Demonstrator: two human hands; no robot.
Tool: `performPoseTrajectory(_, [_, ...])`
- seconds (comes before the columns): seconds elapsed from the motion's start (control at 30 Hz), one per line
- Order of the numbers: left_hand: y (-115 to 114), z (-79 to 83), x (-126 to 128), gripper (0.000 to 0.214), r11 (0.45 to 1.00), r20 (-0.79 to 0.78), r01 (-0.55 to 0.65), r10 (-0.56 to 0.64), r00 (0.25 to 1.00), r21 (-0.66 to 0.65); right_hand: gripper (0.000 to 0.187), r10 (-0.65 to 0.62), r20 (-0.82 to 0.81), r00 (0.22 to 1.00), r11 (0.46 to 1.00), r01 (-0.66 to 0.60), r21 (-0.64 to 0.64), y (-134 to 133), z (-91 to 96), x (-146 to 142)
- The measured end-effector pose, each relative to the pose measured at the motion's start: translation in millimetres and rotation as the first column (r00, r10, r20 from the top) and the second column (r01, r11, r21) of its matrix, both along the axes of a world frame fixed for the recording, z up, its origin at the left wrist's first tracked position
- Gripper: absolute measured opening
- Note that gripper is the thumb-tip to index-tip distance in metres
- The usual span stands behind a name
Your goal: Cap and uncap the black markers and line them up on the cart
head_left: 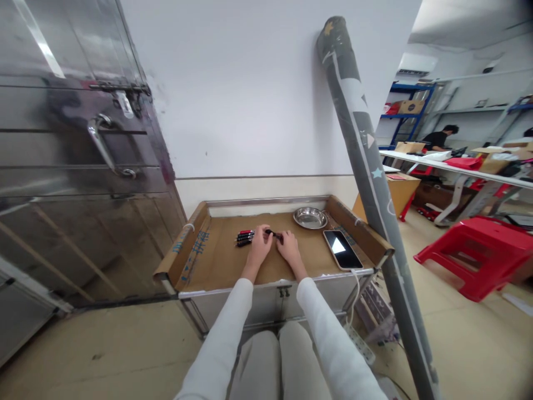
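Note:
Both my hands are over the cardboard-lined tabletop (227,268), close together near its middle. Between them lies a dark, slim piece that looks like a black pen (273,233). The fingers of my left hand (260,245) are closed on its left end. On its right end the fingers of my right hand (288,245) pinch it, and they partly hide it. Just left of my left hand, several pens (244,239) lie side by side, mostly black with a red one at the back.
A round metal dish (310,218) stands at the back right. Nearer the front right lies a phone (343,250) with a white cable. A long grey roll (366,144) leans on the wall beside the table. A red stool (478,253) stands farther right; a person sits working beyond.

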State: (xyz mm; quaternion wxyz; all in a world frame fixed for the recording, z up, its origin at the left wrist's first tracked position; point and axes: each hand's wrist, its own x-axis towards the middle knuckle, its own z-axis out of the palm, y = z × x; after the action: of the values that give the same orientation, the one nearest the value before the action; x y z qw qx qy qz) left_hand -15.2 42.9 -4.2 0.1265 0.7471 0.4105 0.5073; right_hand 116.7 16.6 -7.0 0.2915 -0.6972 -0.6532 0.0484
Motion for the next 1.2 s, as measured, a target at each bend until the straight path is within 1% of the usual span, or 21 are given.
performPoseTrajectory(0.1, [-2.5, 3.5, -1.6, 0.021, 0.996, 0.072, -0.003, -0.003, 0.997, 0.085, 0.028, 0.008, -0.003, 1.000, 1.000, -0.008, 0.016, -0.5, -1.0, 0.7])
performPoseTrajectory(0.2, [-3.3, 5.4, -3.1, 0.018, 0.988, 0.121, -0.038, 0.020, 0.992, 0.152, 0.026, 0.020, 0.003, 1.000, 0.999, -0.020, 0.029, -1.8, -0.4, 0.9])
performPoseTrajectory(0.47, [-2.2, 6.7, -3.9, 0.016, 0.978, 0.167, -0.152, 0.128, 0.978, 0.142, 0.026, 0.035, 0.016, 0.999, 0.999, -0.035, 0.032, -1.8, -0.1, 0.8])
performPoseTrajectory(0.63, [-2.9, 8.3, -3.5, 0.016, 0.975, 0.161, -0.192, 0.173, 0.972, 0.110, 0.026, 0.020, 0.036, 0.999, 0.999, -0.022, 0.039, -0.6, -1.7, 1.0])
performPoseTrajectory(0.77, [-3.3, 8.4, -3.7, 0.016, 0.971, 0.127, -0.219, 0.207, 0.970, 0.097, 0.026, 0.007, 0.048, 0.999, 0.998, -0.010, 0.058, -1.9, -0.9, 0.7])
performPoseTrajectory(0.97, [-0.4, 5.0, -3.5, 0.014, 0.983, 0.026, -0.177, 0.175, 0.984, 0.058, 0.029, -0.078, 0.056, 0.995, 0.994, 0.072, 0.087, -6.8, 4.3, -0.2])
performPoseTrajectory(1.07, [-0.3, 3.9, -3.0, 0.014, 0.980, -0.026, -0.190, 0.191, 0.981, 0.052, 0.031, -0.124, 0.068, 0.990, 0.989, 0.117, 0.096, -9.3, 5.6, -1.7])
performPoseTrajectory(1.13, [-0.9, 3.5, -2.5, 0.014, 0.977, -0.077, -0.210, 0.213, 0.974, 0.041, 0.031, -0.132, 0.085, 0.988, 0.987, 0.123, 0.107, -10.4, 5.2, -3.1])
performPoseTrajectory(1.2, [-1.7, 3.1, -1.9, 0.014, 0.973, -0.168, -0.230, 0.231, 0.958, 0.029, 0.032, -0.106, 0.099, 0.989, 0.989, 0.094, 0.117, -10.5, 3.8, -4.3])
